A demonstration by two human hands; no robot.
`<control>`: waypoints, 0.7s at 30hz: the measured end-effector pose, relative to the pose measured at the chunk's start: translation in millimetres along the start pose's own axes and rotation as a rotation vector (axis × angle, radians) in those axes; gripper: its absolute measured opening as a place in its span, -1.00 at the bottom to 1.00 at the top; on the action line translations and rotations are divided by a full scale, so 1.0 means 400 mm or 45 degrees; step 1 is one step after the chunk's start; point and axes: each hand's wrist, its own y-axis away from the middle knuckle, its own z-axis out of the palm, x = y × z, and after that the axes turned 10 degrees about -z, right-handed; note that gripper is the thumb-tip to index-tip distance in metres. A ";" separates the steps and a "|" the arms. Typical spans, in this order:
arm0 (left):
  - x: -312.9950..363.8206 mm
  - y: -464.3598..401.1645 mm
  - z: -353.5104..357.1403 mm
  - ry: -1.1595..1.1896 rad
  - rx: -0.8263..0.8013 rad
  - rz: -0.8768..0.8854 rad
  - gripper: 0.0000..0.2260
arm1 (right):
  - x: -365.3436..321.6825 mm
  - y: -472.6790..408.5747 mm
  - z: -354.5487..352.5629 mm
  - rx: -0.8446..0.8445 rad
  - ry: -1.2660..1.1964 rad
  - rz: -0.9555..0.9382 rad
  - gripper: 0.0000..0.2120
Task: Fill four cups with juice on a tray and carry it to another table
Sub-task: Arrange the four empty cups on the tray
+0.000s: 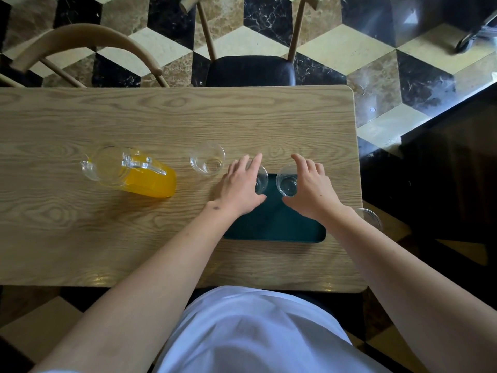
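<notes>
Gripping, left hand [242,188]: a clear cup [261,181] is being held, fingers curled, frame centre.
Right hand [312,188]: a second cup [288,184] is being gripped over the dark tray [274,224].

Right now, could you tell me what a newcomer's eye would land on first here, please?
Probably the glass jug of bright orange juice at the left of the wooden table. Next, the left hand and right hand, each round an empty clear cup at the far end of the dark green tray.
</notes>
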 end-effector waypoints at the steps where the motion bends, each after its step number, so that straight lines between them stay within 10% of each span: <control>1: 0.001 0.001 -0.002 0.007 -0.019 -0.011 -0.05 | -0.002 0.001 -0.001 0.007 -0.007 0.009 0.02; 11: -0.061 -0.038 -0.099 0.346 0.395 -0.279 -0.40 | 0.051 0.137 -0.052 0.387 -0.023 0.232 -0.15; 21: -0.118 -0.162 -0.142 -0.023 -0.089 -0.616 -0.22 | 0.177 0.283 -0.035 0.007 0.077 0.579 0.03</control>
